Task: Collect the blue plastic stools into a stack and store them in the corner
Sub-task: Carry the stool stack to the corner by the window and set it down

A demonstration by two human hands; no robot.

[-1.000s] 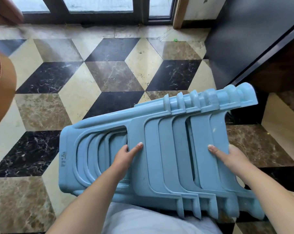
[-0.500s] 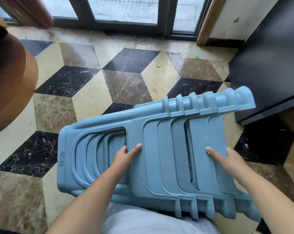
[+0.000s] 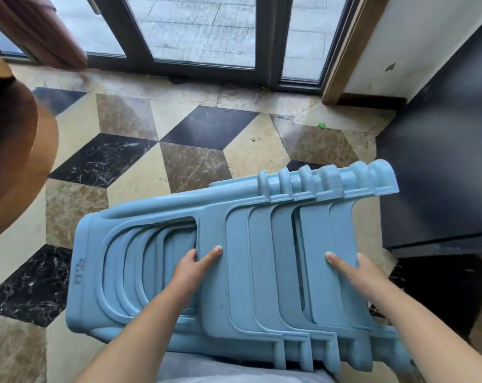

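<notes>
Left hand [image 3: 191, 268] and right hand [image 3: 357, 273] clamped on stool stack [image 3: 234, 258]; black cabinet [image 3: 441, 161] just right; glass door [image 3: 201, 31] ahead

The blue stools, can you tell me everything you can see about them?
The blue stools are light blue, smooth and look like plastic. Several are nested into one stack, turned on its side and held above the patterned floor, seats toward the left, legs fanned out to the right. The left hand grips through the arched side opening; the right hand holds a leg panel. Some scuffs show.
</notes>
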